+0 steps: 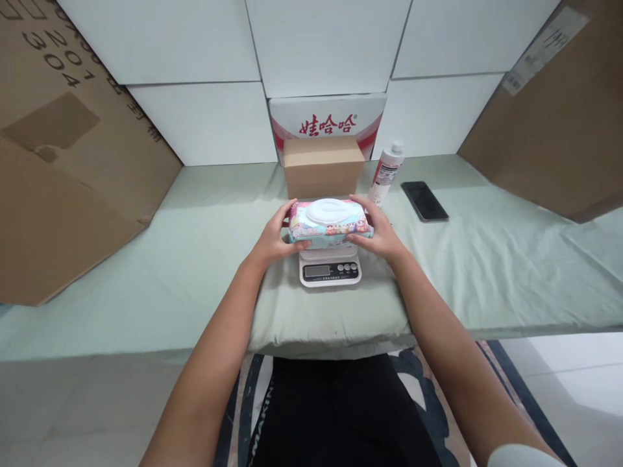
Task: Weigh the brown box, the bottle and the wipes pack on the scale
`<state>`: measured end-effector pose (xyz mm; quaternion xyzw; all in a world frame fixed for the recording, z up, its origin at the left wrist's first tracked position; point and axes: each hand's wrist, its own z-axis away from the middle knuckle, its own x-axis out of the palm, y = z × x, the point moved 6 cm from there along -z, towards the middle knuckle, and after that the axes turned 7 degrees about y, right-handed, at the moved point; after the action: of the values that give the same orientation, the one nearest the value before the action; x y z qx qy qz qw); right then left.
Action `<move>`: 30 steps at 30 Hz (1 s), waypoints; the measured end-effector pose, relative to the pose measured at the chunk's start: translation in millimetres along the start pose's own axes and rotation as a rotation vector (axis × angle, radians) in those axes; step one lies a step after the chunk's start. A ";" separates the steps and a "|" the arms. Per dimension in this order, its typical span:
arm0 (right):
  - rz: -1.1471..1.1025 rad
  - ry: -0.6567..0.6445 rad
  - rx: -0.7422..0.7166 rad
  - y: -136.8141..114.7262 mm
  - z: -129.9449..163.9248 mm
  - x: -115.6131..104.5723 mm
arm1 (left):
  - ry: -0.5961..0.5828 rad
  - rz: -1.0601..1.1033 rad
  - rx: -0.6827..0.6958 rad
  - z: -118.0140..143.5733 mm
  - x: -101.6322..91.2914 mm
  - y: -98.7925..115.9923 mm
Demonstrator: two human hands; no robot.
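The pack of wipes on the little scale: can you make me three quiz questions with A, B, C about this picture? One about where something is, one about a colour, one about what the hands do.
1. Where is the phone?
A. right of the bottle
B. on the scale
C. on the box

2. What colour is the lid of the pack of wipes?
A. green
B. white
C. black

3. How is the pack held?
A. by no hand
B. by one hand
C. by both hands

Answers: 1 A, it lies flat on the cloth past the bottle. 2 B, the oval lid is white. 3 C, the left hand and right hand grip its ends.
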<state>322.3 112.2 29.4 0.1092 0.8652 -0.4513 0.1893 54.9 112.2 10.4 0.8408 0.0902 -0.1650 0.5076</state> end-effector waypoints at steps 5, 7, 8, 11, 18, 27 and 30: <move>0.002 0.004 -0.005 -1.0 -0.2 -0.2 | 0.003 -0.002 -0.002 0.2 -0.1 0.0; 0.002 0.009 -0.009 -1.4 0.0 -0.4 | 0.002 -0.009 -0.004 0.2 0.0 0.3; 0.002 0.009 -0.007 -1.4 0.1 -0.3 | 0.002 -0.011 -0.005 0.2 -0.1 0.5; -0.001 0.008 0.000 -1.0 0.4 0.0 | 0.004 -0.013 -0.006 0.2 -0.2 0.8; -0.007 0.010 0.009 0.1 0.2 0.2 | 0.005 -0.020 0.002 0.0 -0.1 1.4; -0.042 0.019 0.022 -0.7 0.5 0.3 | 0.012 -0.007 -0.027 0.6 0.0 1.0; -0.080 0.016 0.059 -0.7 0.9 0.8 | 0.023 0.013 -0.039 0.6 0.9 -1.1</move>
<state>321.5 111.1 29.0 0.0836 0.8568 -0.4827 0.1609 55.3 112.2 8.8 0.8333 0.0941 -0.1502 0.5237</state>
